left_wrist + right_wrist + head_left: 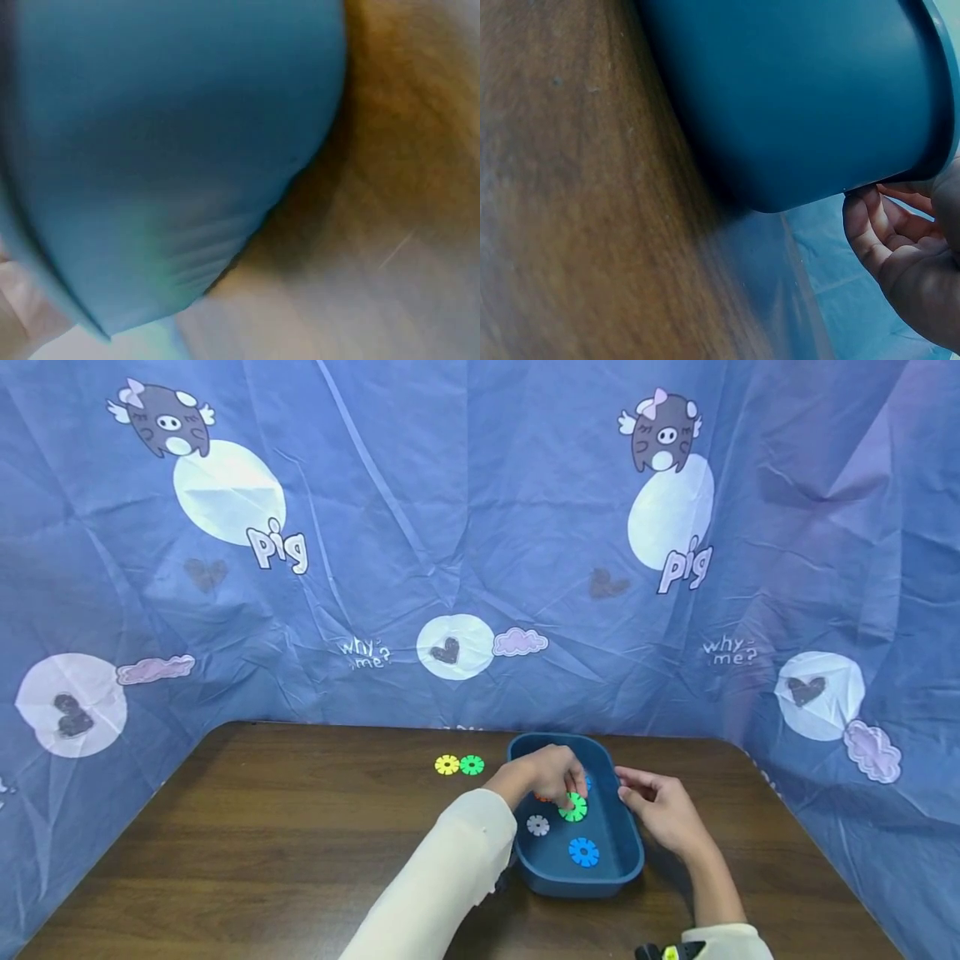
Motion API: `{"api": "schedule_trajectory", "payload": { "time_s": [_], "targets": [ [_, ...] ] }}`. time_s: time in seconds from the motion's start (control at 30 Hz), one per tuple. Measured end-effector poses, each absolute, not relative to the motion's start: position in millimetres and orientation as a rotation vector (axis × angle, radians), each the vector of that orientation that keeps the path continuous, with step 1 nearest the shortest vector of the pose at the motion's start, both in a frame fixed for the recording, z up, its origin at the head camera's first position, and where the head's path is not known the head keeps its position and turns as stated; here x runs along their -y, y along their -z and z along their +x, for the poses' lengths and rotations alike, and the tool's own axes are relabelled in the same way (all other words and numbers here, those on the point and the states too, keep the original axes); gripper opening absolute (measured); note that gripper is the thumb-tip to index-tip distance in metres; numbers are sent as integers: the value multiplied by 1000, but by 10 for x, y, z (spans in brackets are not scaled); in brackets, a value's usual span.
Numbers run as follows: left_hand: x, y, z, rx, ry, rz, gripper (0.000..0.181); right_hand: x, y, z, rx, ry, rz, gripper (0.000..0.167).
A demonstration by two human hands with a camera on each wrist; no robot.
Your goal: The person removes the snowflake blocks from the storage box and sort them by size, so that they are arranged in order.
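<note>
Head view: a yellow disc [447,765] and green disc [472,765] lie left of the blue bin [573,888]; inside it, the left hand [551,772] pinches a second green disc [576,814], liable to slip if held loosely; the right hand [665,807], fingers parted, touches the bin's rim.

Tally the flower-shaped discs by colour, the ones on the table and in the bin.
Green discs: 2
Blue discs: 2
Yellow disc: 1
Pale grey disc: 1
Orange disc: 1
Total visible: 7; the left hand may hide more.
</note>
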State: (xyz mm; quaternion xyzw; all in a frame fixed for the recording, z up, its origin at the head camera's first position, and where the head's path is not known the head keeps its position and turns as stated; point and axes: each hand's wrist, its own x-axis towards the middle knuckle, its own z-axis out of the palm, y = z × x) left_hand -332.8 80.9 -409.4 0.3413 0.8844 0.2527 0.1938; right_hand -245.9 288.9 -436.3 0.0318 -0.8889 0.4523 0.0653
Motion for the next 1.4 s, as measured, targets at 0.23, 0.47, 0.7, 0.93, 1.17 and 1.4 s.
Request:
{"api": "schedule_trajectory", "payload": {
  "time_s": [0.23, 0.47, 0.7, 0.93, 1.17, 1.4],
  "targets": [
    [-664, 3938, -3397, -2369, -994, 899, 14, -2893, 4374, -2463, 2695, -1354, 80, 36],
    [-396, 3737, -3495, -2282, -1259, 819, 18, -2882, 4371, -2461, 2703, -1337, 77, 36],
    [0, 3615, -3598, -2303, -1339, 766, 18, -2880, 4364, -2456, 2684, -1343, 84, 35],
    [448, 3640, -3693, -2342, -1425, 658, 21, -2871, 4366, -2453, 2685, -1333, 74, 35],
    [923, 3787, -3775, -2346, -1522, 508, 25, -2870, 4370, -2450, 2689, -1339, 65, 35],
    [1289, 4002, -3774, -2392, -1583, 384, 25, -2868, 4366, -2456, 2691, -1350, 53, 35]
  ]
}}
